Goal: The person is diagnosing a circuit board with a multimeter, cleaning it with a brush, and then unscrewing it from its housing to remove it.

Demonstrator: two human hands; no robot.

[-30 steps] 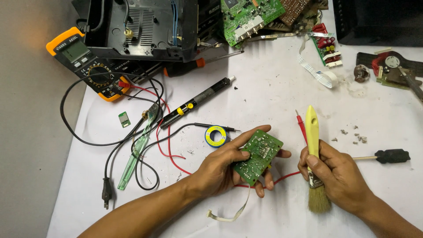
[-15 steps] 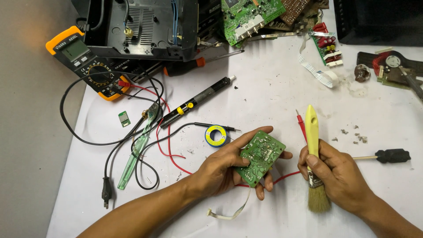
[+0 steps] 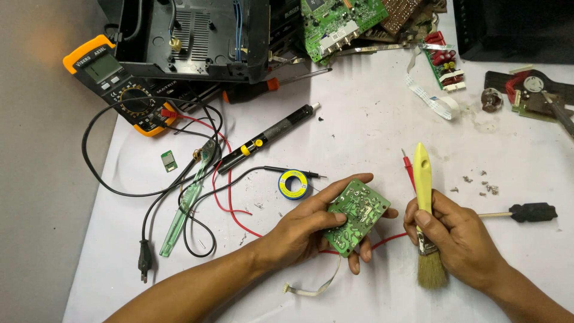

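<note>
My left hand (image 3: 311,224) grips a small green circuit board (image 3: 359,214), solder side up, just above the white table cover (image 3: 359,131). My right hand (image 3: 460,236) is closed around a yellow-handled paintbrush (image 3: 423,179), its bristles (image 3: 431,276) pointing toward me and its handle pointing away. The brush sits a short way right of the board, not touching it. A red probe (image 3: 409,170) lies beside the brush handle, and a red wire runs under the board.
A yellow multimeter (image 3: 113,84) and an open black device case (image 3: 191,36) sit at the back left. A desoldering pump (image 3: 266,139), solder roll (image 3: 294,183), green tool (image 3: 188,200), black-handled screwdriver (image 3: 529,212), loose screws (image 3: 481,186) and more circuit boards (image 3: 341,21) lie around.
</note>
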